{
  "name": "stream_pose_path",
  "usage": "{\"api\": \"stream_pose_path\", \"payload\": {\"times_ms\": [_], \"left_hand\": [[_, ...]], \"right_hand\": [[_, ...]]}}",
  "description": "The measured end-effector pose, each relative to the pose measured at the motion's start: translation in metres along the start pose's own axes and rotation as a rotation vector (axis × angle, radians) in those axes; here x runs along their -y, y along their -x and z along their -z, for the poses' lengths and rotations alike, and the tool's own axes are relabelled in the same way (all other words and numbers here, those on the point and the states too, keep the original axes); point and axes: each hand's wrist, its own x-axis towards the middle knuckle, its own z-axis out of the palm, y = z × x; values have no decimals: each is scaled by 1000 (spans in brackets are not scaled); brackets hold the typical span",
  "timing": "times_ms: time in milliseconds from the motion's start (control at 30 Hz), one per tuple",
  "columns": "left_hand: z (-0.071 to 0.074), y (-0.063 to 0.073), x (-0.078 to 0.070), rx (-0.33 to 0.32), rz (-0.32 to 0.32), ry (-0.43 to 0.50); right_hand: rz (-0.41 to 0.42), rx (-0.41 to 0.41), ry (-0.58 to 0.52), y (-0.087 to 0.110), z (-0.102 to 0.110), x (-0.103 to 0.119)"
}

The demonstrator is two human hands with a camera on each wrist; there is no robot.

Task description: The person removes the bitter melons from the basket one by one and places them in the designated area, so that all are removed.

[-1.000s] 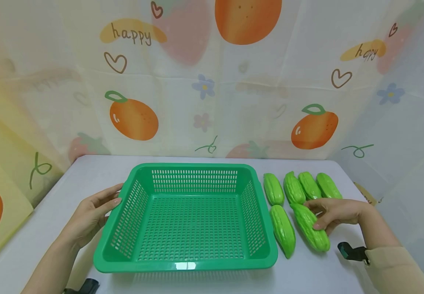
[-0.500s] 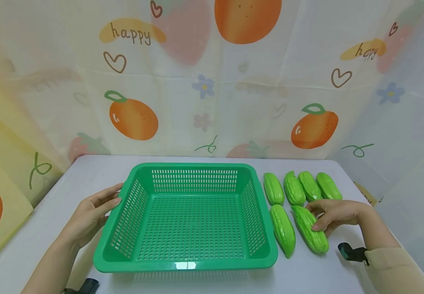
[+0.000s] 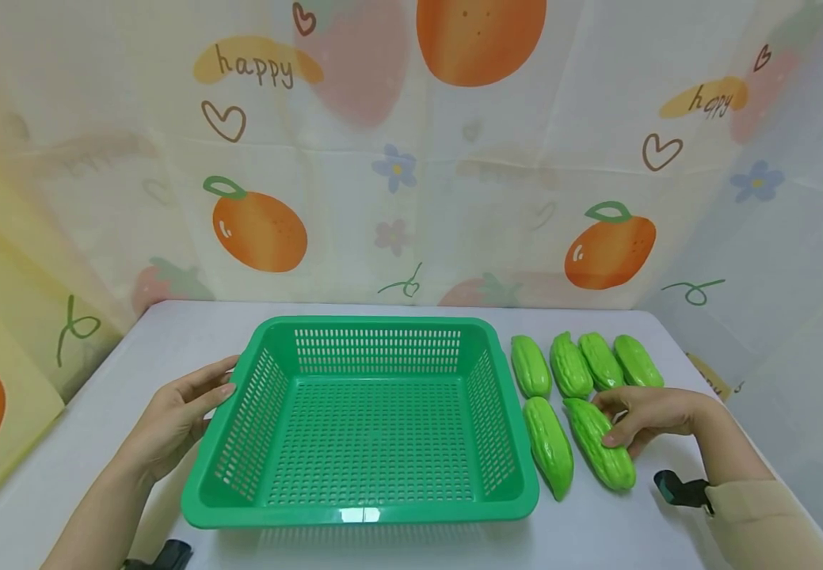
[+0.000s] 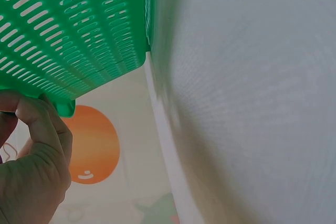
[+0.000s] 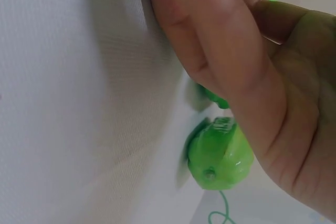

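A green plastic basket (image 3: 368, 518) with slotted walls takes up the middle of the table in the head view. My left hand (image 3: 176, 419) grips its left rim, thumb on top; the left wrist view has the fingers (image 4: 39, 124) curled at the rim beneath the slotted wall (image 4: 79, 30). To the right of the basket, my right hand (image 3: 649, 416) holds a bright green, ridged bitter melon (image 3: 600, 443) between thumb and fingers, close over the table. Another bitter melon (image 3: 550, 447) lies just left of it. In the right wrist view, the fingers (image 5: 231, 51) mostly hide the held one.
Several more bitter melons (image 3: 571, 364) lie in a row behind the right hand; one shows end-on as a bitter melon (image 5: 220, 156) in the right wrist view. The white table (image 3: 197, 317) backs onto a fruit-printed curtain (image 3: 454, 206).
The held bitter melon has shifted slightly toward me and to the left, with the right hand nearly in place. The left hand and basket have stayed still.
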Motion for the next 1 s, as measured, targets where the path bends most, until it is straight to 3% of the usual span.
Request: {"api": "stream_pose_path", "payload": {"times_ms": [600,1000], "left_hand": [[0,1,0,-7,2,-2],[0,-1,0,-4,8,-2]], "right_hand": [[-38,-18,5,5,1,1],[-19,-16,-30,5,0,-1]]}}
